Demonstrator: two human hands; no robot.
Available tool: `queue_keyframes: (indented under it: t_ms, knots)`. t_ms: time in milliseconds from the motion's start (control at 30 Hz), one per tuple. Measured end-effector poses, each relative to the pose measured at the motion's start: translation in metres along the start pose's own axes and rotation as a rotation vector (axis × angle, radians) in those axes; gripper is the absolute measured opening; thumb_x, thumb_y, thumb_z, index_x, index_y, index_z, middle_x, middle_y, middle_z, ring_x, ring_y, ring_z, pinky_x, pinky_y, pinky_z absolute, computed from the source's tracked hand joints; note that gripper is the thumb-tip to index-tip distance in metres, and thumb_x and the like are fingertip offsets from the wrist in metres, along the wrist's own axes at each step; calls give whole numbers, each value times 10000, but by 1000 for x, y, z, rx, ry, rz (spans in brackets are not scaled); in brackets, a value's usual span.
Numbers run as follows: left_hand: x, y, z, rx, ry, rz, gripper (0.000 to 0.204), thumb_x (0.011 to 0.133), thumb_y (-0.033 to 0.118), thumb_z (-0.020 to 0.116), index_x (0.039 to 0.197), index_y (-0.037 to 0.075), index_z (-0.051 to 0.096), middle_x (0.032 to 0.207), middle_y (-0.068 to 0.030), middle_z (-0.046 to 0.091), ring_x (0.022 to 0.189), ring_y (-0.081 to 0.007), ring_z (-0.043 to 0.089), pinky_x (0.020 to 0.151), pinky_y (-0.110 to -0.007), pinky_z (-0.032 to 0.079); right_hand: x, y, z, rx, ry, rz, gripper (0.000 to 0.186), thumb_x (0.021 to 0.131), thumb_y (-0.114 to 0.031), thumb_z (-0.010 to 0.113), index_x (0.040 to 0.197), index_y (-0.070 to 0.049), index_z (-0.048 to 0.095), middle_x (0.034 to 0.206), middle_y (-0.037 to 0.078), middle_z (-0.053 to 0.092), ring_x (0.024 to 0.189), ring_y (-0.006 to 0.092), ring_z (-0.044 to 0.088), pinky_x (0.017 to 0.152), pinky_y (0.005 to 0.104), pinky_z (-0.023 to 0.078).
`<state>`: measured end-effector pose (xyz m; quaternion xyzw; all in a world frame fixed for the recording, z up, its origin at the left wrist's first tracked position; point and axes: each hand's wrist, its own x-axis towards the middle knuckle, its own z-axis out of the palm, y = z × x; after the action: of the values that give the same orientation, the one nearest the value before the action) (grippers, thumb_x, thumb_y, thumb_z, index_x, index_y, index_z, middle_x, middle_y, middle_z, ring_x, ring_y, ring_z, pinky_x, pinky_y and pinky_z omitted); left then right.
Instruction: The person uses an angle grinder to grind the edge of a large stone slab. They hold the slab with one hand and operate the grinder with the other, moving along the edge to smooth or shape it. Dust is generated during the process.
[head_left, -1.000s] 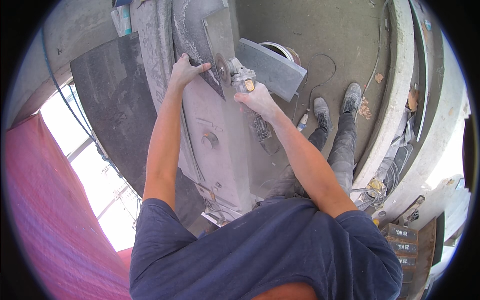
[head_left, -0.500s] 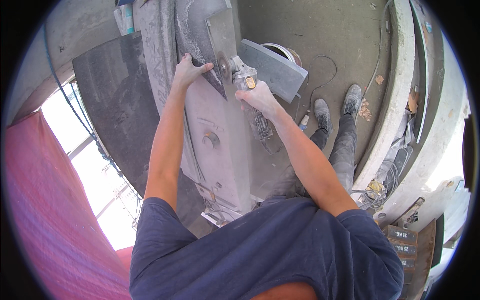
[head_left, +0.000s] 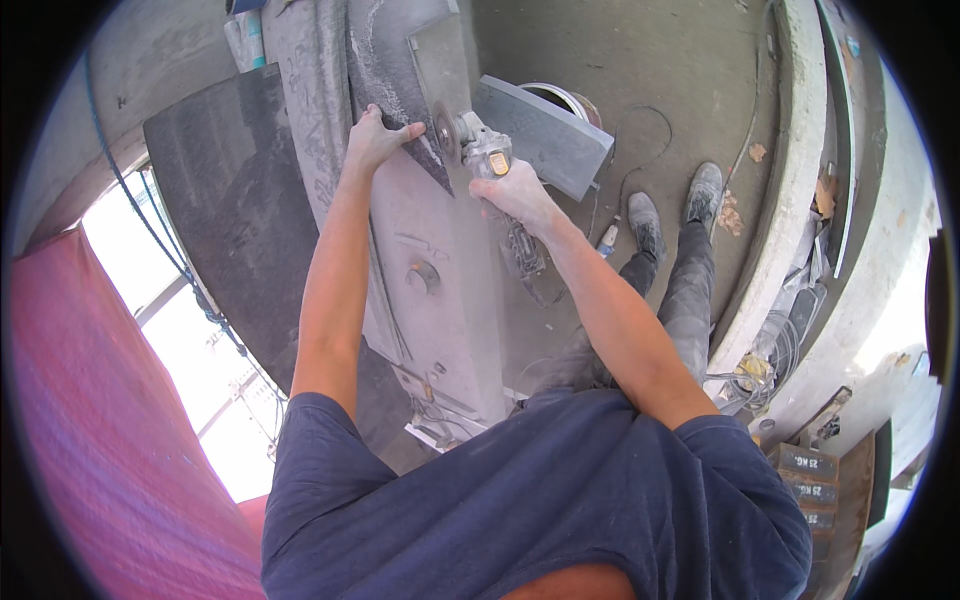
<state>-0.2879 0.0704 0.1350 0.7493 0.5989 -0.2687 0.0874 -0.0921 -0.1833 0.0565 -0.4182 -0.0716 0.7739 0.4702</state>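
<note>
My right hand (head_left: 517, 192) is wrapped round an angle grinder (head_left: 488, 152), whose dusty body hangs down toward its cord. The grinder's disc (head_left: 447, 130) stands on edge at the right side of a dark grey stone slab (head_left: 400, 85). Whether disc and slab touch, I cannot tell. This slab tapers to a point toward me and has a rough pale band along it. Fingers spread, my left hand (head_left: 375, 140) lies on the slab, its thumb reaching toward the disc. Beneath is a long dusty pale workbench (head_left: 435, 330) with a round knob-like fitting (head_left: 422, 277).
On the right, a grey slab (head_left: 550, 138) leans over a round bucket (head_left: 553, 95). A cable and plug (head_left: 608, 240) lie on the floor by my shoes (head_left: 647, 222). Left are a large dark sheet (head_left: 225, 190), a rope (head_left: 150, 225) and a pink tarp (head_left: 110, 420). Coiled wire (head_left: 785, 350) lies right.
Hardly anything differs. The grinder and my right hand have shifted very slightly, and the whole view has moved a little. My left hand stays on the slab.
</note>
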Motion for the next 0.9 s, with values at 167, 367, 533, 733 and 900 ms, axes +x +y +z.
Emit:
queue_keyframes:
  t_ms: [167,367,533,733,900]
  knots:
    - [-5,5,-5,-26,-39,-26,1449,753,754,976,1675,-215,419,1722,-409,495,1629,-471,513,1342,-448,435,-2,3,-1,-5,0,5,456,886,-161,847,1268,61,735,1048,113,776,821,191,771,689,386,646]
    - [-10,5,-3,-58,-28,-40,1449,783,750,962,1705,-201,377,1776,-399,423,1689,-449,433,1379,-440,386,5,-9,2,17,1,5,240,888,-133,837,1047,16,735,889,69,743,689,173,720,633,365,601]
    - [-9,5,-3,-58,-48,-67,1448,790,741,964,1717,-193,361,1797,-383,402,1707,-430,408,1394,-434,362,5,-9,2,62,25,17,198,879,-136,845,970,9,746,866,72,749,678,174,722,625,362,595]
    - [-11,7,-3,-66,-38,-65,1455,789,743,963,1724,-189,351,1799,-381,400,1712,-425,402,1390,-430,367,27,0,2,-135,42,11,222,879,-144,845,1020,1,752,903,79,761,696,177,728,650,370,598]
    - [-7,4,-4,-103,-77,-83,1461,789,730,968,1733,-186,333,1803,-374,402,1717,-422,394,1396,-421,355,23,9,6,68,40,18,221,889,-131,839,1049,-7,749,925,68,761,742,174,738,695,366,606]
